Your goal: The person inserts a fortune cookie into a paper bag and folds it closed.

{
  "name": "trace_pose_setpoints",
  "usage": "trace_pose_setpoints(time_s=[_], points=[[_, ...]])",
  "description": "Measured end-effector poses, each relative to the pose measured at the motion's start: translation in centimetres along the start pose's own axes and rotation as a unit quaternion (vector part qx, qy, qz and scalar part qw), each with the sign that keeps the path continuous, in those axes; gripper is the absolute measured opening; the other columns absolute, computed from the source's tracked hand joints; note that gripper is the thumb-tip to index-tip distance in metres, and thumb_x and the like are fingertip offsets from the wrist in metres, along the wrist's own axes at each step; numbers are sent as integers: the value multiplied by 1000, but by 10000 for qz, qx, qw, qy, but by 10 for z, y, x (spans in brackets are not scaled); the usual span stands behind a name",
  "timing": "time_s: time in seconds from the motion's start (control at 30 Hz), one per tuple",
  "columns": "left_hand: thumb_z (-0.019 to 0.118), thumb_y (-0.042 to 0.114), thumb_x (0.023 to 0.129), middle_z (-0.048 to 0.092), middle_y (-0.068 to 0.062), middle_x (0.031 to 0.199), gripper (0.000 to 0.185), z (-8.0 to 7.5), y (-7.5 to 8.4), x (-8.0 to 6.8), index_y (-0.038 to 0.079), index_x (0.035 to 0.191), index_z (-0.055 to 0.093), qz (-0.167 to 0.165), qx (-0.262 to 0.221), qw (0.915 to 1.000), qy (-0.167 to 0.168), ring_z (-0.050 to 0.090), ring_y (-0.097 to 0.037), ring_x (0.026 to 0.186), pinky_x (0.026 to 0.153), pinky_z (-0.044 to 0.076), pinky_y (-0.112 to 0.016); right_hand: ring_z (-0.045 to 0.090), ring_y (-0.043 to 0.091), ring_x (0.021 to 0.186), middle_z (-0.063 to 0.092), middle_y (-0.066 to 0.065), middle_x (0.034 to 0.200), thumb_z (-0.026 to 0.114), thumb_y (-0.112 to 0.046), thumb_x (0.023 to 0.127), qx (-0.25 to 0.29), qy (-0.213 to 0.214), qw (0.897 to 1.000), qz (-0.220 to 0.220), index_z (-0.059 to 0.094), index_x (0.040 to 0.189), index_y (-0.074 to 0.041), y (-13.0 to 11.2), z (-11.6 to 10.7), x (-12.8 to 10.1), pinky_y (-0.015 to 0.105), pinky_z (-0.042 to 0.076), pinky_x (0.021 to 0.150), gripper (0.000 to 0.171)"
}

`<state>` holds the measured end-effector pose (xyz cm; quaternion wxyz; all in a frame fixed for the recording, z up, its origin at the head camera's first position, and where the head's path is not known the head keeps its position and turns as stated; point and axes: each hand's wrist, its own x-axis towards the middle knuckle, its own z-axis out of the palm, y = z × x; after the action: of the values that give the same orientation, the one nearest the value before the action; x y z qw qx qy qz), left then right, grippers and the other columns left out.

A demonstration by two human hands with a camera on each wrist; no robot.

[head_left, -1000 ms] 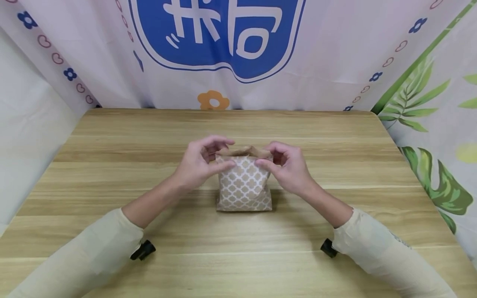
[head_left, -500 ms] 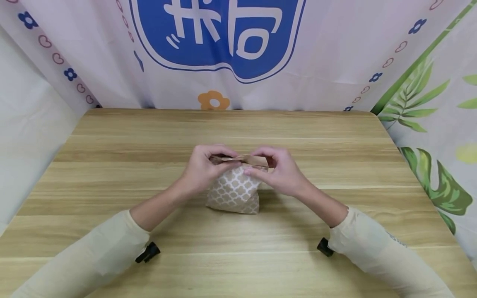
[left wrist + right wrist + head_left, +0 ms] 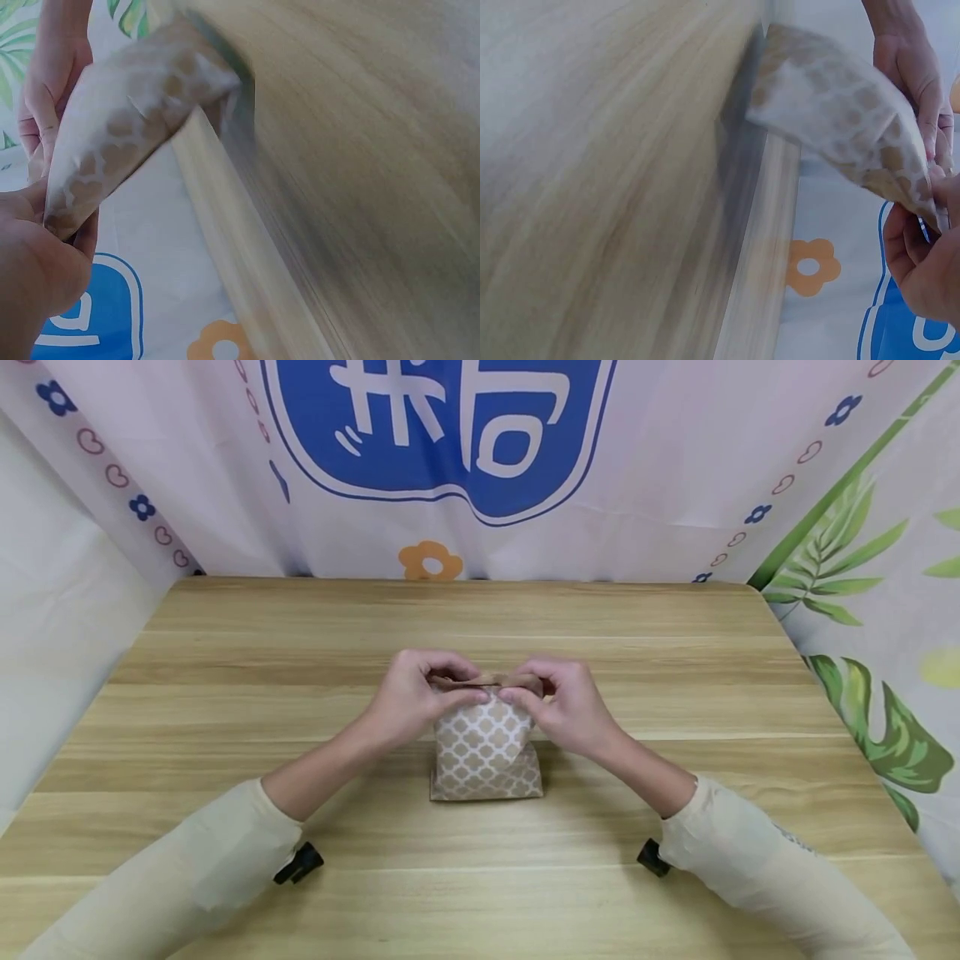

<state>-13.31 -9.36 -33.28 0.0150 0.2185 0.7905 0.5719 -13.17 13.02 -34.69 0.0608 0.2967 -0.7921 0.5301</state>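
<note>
A small brown paper bag with a white lattice print stands upright near the middle of the wooden table. Its top edge is folded over and pressed flat. My left hand pinches the left part of this edge, thumb in front and fingers behind. At the right part, my right hand pinches the same edge, and the two thumbs nearly meet. Both wrist views show the paper bag bulging below the hands, its lower end close to the tabletop. What is inside the bag is hidden.
The wooden table reaches back to a white curtain with a blue emblem and an orange flower. A leaf-print cloth hangs along the right side. Black wrist cameras sit under both sleeves.
Both hands have come closer together along the bag's top, and its mouth, open a second ago, is now folded flat. The bag swung left, then came back toward the middle.
</note>
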Motion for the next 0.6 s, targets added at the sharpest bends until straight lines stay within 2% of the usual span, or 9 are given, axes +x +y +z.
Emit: trace_pose_setpoints(time_s=[0.2,0.33,0.43,0.6], points=[[83,-9,81,77,-17,92,15,2,2,1,-8,95,76,185,-85,9998,67,76,-25,82,71,63,-29,54,13,63,70,8,81,77,0,91,75,-49,10000,7,74,93,4,1,-1,1,21,45,53,5],[82,-10,81,77,-16,88,13,3,4,0,-7,91,77,462,-60,9989,41,75,-23,78,69,63,-30,61,14,67,72,10,86,79,4,87,472,-397,9980,123,74,100,5,1,-5,3,22,51,58,14],[81,-11,81,76,-15,85,10,4,4,-1,-6,89,77,649,-59,9979,-42,74,-22,76,68,63,-30,60,11,65,73,10,85,80,6,85,805,-666,9940,310,76,101,6,-1,-7,5,22,50,57,16],[81,-11,82,77,-15,87,10,3,4,-2,-6,90,77,623,-283,9975,-198,77,-22,79,70,63,-32,59,7,59,77,12,83,78,5,88,914,-839,9911,478,78,95,7,-4,-8,7,18,46,52,8]])
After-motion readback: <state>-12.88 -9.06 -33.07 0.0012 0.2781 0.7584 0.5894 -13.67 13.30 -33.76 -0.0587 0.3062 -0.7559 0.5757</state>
